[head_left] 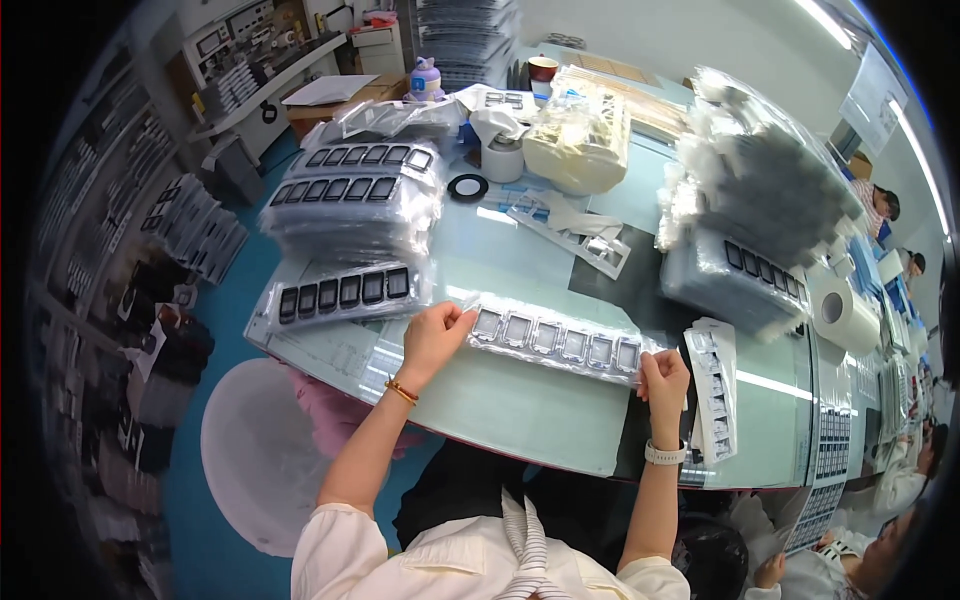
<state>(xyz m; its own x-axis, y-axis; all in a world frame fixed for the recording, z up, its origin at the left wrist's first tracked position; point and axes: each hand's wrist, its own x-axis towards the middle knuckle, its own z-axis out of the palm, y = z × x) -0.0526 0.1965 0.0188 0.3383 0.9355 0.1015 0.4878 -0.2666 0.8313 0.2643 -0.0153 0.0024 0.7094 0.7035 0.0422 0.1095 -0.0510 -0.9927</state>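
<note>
Between my two hands stretches a clear plastic tray strip (558,340) with a row of several square, frame-like parts. My left hand (436,338) pinches its left end, and my right hand (663,378) grips the right end. The strip is held just over the glass-topped table (530,425). Close to my left hand lies a similar bagged strip with black frames (345,293). Beside my right hand, a white strip with squares along it (711,390) rests on the table.
Stacked bagged trays (350,215) rise at the left, and a taller pile of clear trays (765,170) stands at the right. Black tape (467,188), a yellowish plastic-wrapped bundle (580,140) and a white roll (843,315) are also about. A white bin (250,455) sits below the left edge. Other people work at the right.
</note>
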